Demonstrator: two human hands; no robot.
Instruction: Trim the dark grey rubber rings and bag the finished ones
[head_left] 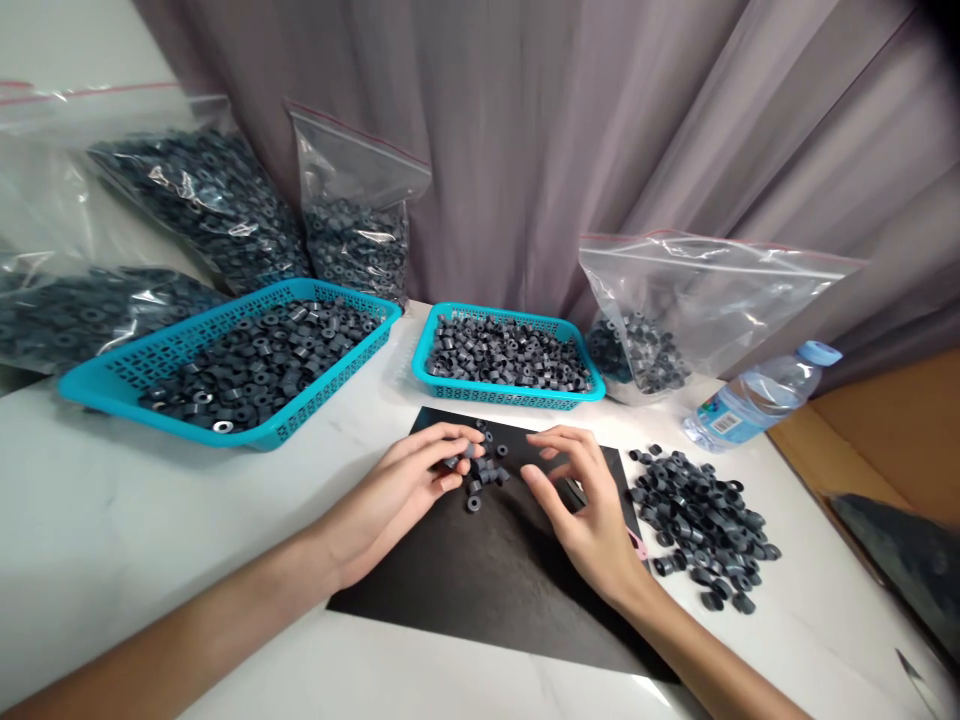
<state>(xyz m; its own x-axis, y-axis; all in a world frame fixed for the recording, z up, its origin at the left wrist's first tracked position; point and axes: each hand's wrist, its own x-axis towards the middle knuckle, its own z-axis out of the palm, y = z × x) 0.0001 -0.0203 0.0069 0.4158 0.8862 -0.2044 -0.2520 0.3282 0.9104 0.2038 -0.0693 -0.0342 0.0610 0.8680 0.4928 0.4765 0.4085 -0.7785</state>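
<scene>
- Left hand point(409, 480): pinches small grey pieces point(469, 451) over the black mat point(465, 590); handling of a few pieces seems in hand.
- Right hand point(589, 500): thumb and fingertips apart; a grasp would call for closing them.
- Loose pieces point(473, 505): on the mat, between the hands.
- Heap point(701, 520): right, on the counter point(187, 520).

From head height, the view looks forward and down across the nearby table point(112, 530) toward a curtain point(510, 150).
</scene>
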